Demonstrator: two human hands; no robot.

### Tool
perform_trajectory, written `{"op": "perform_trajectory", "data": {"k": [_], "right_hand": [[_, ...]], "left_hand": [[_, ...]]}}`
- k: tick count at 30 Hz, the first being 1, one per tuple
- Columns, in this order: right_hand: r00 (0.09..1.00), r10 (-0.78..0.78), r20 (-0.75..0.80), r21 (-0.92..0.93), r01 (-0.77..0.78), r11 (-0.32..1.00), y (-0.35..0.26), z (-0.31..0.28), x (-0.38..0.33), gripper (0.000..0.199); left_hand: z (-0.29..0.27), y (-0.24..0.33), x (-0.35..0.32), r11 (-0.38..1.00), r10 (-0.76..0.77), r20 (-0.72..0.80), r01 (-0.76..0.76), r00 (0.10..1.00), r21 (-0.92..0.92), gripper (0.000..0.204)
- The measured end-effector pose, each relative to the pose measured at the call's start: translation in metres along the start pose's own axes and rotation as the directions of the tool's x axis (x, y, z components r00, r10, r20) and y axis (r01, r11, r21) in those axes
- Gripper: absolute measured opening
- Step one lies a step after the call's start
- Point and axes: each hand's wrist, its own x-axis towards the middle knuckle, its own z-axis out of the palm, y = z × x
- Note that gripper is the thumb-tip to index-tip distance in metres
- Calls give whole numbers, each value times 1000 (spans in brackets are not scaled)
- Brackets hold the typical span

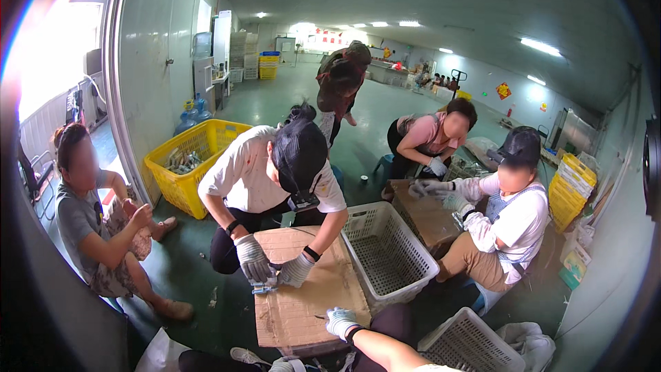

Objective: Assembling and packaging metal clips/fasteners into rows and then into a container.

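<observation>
My right hand point(341, 324), in a striped whitish glove with a black band at the wrist, is at the near right part of a cardboard sheet point(303, 320). Its fingers look curled together, and a small thin dark piece point(320, 316) shows by the fingertips; I cannot make out what it is. Only a bit of my gloved left hand point(286, 365) shows at the bottom edge, its fingers hidden. Across the cardboard, a co-worker in a white shirt and dark cap presses both gloved hands around a small blue-grey metal piece point(263, 285).
A whitish plastic crate point(434, 269) stands right of the cardboard, another crate point(513, 358) near lower right. A yellow crate point(155, 165) with metal parts is at left. Co-workers sit left and right; one with gloved hands works over a second cardboard point(434, 224). Another person stands behind.
</observation>
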Motion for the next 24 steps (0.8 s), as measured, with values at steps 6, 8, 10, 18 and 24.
{"op": "perform_trajectory", "data": {"k": [6,8,10,18,24], "right_hand": [[1000,18,-9,-37,-19,999,-3,-8,-3,38],[1000,0,-15,-43,0,999,-5,-7,-3,38],[998,-3,-57,-48,1,999,-3,-6,-2,37],[998,-22,-65,-82,16,997,-6,7,5,35],[991,-20,-133,-133,2,991,-1,9,12,33]], "left_hand": [[9,-6,5,998,-51,80,54,995,-37,19],[15,-9,0,998,24,36,-26,999,59,19],[15,-6,1,999,19,37,-20,999,30,19],[49,-25,0,622,697,-555,3,454,783,18],[55,-21,2,586,654,-454,-25,605,810,15]]}}
